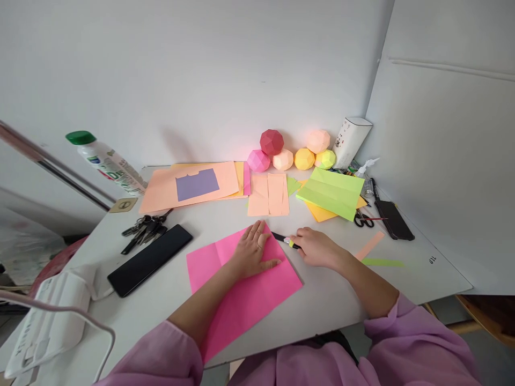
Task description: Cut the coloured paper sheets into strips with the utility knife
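A bright pink sheet of paper [237,303] with crease lines lies at an angle on the white table in front of me. My left hand [252,249] is spread flat on its upper part, pressing it down with the thumb out to the right. My right hand [314,246] is closed around the handle of a black and yellow utility knife [284,239]. The knife's front end points left and reaches the top right edge of the pink sheet. Whether the blade touches the paper is too small to tell.
Behind the sheet are peach paper pieces [269,194], green paper [333,193] and faceted paper balls [272,142]. To the left lie a black phone [149,260], keys [147,230] and a white power strip [56,316]. Scissors [363,219] and a black case [393,220] lie right.
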Demonstrator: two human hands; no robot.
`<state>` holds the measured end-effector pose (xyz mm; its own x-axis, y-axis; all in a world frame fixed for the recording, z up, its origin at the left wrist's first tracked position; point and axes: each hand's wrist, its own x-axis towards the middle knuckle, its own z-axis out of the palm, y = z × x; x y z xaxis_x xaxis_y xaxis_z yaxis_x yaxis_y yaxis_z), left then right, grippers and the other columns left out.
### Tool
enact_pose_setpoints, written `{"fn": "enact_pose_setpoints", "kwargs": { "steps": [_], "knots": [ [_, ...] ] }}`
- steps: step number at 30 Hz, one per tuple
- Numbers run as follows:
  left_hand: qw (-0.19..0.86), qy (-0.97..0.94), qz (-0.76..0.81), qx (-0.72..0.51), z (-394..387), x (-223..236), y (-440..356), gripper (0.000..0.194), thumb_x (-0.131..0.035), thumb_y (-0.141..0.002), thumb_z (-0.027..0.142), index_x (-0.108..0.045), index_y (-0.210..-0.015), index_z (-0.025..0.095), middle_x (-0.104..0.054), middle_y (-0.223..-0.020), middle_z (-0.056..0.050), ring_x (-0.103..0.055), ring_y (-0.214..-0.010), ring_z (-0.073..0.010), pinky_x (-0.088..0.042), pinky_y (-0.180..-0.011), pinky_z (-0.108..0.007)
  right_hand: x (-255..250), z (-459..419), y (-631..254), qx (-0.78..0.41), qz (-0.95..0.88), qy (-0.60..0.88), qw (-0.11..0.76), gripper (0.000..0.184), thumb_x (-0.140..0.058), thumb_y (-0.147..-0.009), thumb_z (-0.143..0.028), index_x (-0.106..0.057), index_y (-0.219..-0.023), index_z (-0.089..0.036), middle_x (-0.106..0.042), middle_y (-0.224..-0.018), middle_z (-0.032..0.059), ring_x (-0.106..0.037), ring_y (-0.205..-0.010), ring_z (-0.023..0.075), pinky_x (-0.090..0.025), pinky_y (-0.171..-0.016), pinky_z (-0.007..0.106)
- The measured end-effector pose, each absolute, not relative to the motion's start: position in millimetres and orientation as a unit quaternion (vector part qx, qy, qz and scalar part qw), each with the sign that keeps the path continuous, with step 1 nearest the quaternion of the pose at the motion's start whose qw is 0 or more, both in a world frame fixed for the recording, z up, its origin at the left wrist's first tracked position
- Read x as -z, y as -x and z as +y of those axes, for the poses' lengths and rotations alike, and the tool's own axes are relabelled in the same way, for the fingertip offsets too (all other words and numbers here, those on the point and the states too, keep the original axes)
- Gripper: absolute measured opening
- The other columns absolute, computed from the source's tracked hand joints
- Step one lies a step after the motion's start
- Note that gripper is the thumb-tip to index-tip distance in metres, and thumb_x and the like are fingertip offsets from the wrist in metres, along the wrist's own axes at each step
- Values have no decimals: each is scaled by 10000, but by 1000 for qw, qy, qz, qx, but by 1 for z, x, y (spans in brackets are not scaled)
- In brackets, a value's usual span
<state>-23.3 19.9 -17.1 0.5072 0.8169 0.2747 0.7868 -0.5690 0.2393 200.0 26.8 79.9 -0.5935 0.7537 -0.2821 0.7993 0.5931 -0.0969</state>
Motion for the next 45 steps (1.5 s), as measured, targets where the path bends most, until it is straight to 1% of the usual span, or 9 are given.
{"fn": "enact_pose_setpoints", "kwargs": {
  "steps": [5,10,18,22,30,35,41,45],
  "knots": [
    [42,-870,458,-175,20,17,24,702,-437,-802,698,-474,-1199,121,-305,-1478,-250,-205,-1403,-350,-283,-1094,-538,-75,34,-192,92,894,-431,82,405,-502,-827,-116,-572,-1227,-125,-598,-1073,144,-535,-1043,259,-454,-742,308],
    [51,-867,462,-181,19,15,23,676,-458,-793,694,-474,-1207,159,-306,-1489,-217,-211,-1404,-337,-277,-1097,-544,-76,35,-202,101,883,-450,88,431,-508,-831,-120,-555,-1258,-139,-603,-1046,135,-547,-1024,257,-460,-725,305],
    [53,-867,462,-178,18,14,23,666,-458,-803,679,-478,-1188,136,-286,-1494,-232,-188,-1408,-344,-261,-1106,-552,-69,39,-188,79,892,-441,51,435,-479,-835,-116,-540,-1265,-96,-592,-1090,150,-520,-1061,260,-466,-764,323],
    [51,-869,458,-179,18,14,23,664,-469,-804,670,-489,-1184,125,-289,-1489,-240,-194,-1406,-348,-262,-1106,-550,-70,40,-190,78,887,-451,64,443,-486,-835,-111,-533,-1275,-100,-591,-1083,149,-512,-1080,259,-461,-796,323],
    [51,-866,457,-195,18,15,23,655,-481,-799,664,-495,-1176,129,-277,-1496,-237,-210,-1402,-348,-268,-1106,-546,-66,40,-186,62,889,-451,51,431,-488,-834,-125,-539,-1261,-109,-585,-1095,152,-513,-1041,264,-467,-769,325],
    [50,-867,457,-191,18,15,23,618,-485,-800,656,-494,-1173,164,-291,-1499,-209,-203,-1406,-339,-274,-1102,-549,-64,41,-187,64,884,-461,48,445,-483,-835,-125,-529,-1278,-117,-588,-1084,146,-516,-1029,256,-468,-768,320],
    [59,-861,462,-203,17,15,24,638,-462,-820,652,-450,-1208,146,-277,-1496,-233,-199,-1406,-343,-264,-1109,-545,-61,39,-188,61,889,-453,30,457,-477,-834,-117,-518,-1289,-109,-583,-1103,141,-508,-1041,248,-468,-792,321],
    [69,-838,479,-251,18,15,24,547,-445,-879,547,-382,-1256,156,-275,-1495,-228,-176,-1416,-324,-290,-1089,-559,-55,37,-197,71,894,-442,20,461,-474,-831,-118,-529,-1289,-110,-593,-1100,138,-512,-1032,246,-481,-771,325]
  ]
}}
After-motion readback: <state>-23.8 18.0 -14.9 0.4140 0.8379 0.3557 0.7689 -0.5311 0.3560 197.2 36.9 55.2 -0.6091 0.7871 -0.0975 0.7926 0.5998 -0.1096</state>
